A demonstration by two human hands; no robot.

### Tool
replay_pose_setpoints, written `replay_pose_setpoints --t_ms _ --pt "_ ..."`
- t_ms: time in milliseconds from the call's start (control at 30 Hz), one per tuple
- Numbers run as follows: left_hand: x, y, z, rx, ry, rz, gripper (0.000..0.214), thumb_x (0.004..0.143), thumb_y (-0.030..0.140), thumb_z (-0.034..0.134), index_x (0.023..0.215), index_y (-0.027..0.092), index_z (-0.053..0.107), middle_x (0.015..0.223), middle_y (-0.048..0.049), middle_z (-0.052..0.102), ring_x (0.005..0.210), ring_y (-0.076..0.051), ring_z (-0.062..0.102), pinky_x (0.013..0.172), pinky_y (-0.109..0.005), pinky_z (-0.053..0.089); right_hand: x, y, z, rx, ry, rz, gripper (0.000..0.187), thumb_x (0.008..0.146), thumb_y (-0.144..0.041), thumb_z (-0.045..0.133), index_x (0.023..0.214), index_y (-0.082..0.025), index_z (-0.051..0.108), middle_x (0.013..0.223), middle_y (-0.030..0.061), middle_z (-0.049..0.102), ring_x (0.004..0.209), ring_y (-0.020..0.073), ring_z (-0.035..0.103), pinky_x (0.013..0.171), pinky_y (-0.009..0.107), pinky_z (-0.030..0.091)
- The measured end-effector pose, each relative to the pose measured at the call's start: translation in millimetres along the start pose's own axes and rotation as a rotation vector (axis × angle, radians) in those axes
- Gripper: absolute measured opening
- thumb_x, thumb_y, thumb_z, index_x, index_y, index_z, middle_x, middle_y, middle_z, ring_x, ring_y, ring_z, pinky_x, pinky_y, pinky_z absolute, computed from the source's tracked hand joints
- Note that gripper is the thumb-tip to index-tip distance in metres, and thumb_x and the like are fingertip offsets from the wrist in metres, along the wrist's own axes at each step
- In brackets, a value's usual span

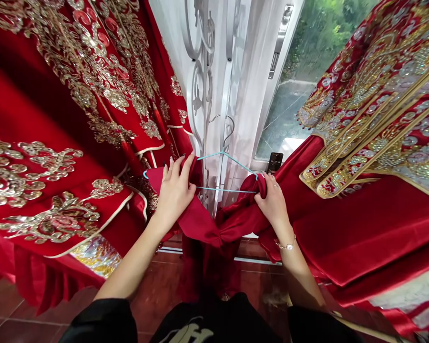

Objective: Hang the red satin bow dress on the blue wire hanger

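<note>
I'm wearing a black top point(207, 319) with loose short sleeves point(100, 321) and a pale, lettering-like print point(189, 332) on the chest. A thin metallic chain bracelet point(286, 246) circles my right wrist. My right grip point(274, 207) wears a small ring point(274, 186), and my left grip point(173, 195) shows dark painted nails point(183, 155).

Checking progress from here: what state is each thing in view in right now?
Teal hanger: hook up, lower bar bare in middle
Red satin cloth: bunched at both hanger ends, looping down between
Left hand: gripping cloth
Right hand: gripping cloth
Phone: upright, screen lit
Sheer curtain: hanging behind hanger
</note>
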State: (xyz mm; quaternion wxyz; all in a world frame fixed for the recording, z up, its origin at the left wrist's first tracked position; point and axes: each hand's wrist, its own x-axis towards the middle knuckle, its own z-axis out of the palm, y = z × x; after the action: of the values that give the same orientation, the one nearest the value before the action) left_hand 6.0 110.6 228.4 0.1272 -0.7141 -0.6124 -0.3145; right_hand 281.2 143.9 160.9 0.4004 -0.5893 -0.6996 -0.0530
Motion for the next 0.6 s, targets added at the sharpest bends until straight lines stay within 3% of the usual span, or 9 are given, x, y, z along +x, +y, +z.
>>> replay_pose_setpoints --t_ms 100,200,367,500,600 --pt "0.3 3.7 4.3 0.035 0.022 -0.013 0.074 0.084 0.005 0.044 0.157 0.017 0.034 0.149 -0.0179 0.05 0.146 -0.038 0.04 0.12 -0.059 0.035 4.7 -12.8 -2.5 -0.158 -0.013 0.038 0.05 0.084 -0.015 0.048 0.133 -0.012 0.054 0.131 0.0211 0.063 0.124 0.0337 0.059 0.101 0.048 0.049" --pt "1.9 8.5 9.1 0.127 0.054 -0.063 0.073 0.086 0.001 0.039 0.157 0.016 0.034 0.148 -0.02 0.05 0.145 -0.039 0.042 0.118 -0.059 0.038 13.8 -29.2 -7.8 -0.35 -0.113 0.118 0.034 0.088 -0.012 0.043 0.118 -0.01 0.06 0.106 0.0215 0.07 0.102 0.0328 0.067 0.081 0.039 0.051" --pt "14.3 6.3 -1.2 0.302 -0.089 -0.04 0.071 0.088 -0.002 0.032 0.156 0.016 0.037 0.148 -0.024 0.049 0.129 -0.036 0.06 0.111 -0.053 0.047 29.5 -32.9 -27.8 -0.463 -0.259 0.154 0.031 0.091 -0.012 0.041 0.112 -0.01 0.063 0.089 0.0181 0.071 0.079 0.0286 0.067 0.068 0.033 0.042" --pt "30.7 -4.6 -28.7 0.383 -0.246 -0.038 0.067 0.087 0.002 0.037 0.153 0.016 0.04 0.142 -0.0242 0.054 0.107 -0.037 0.07 0.092 -0.052 0.057 36.3 -2.0 -43.6 -0.241 -0.237 0.19 0.02 0.082 -0.016 0.052 0.095 -0.017 0.068 0.082 0.0105 0.07 0.077 0.0251 0.063 0.071 0.032 0.039" --pt "40.0 -15.6 -48.5 0.415 -0.304 -0.11 0.056 0.088 0.008 0.044 0.143 0.011 0.05 0.132 -0.025 0.061 0.109 -0.041 0.068 0.091 -0.055 0.055 30.7 24.5 -44.7 0.127 -0.186 0.353 0.006 0.07 -0.018 0.056 0.07 -0.019 0.062 0.066 0.0028 0.062 0.067 0.0192 0.055 0.067 0.03 0.038"
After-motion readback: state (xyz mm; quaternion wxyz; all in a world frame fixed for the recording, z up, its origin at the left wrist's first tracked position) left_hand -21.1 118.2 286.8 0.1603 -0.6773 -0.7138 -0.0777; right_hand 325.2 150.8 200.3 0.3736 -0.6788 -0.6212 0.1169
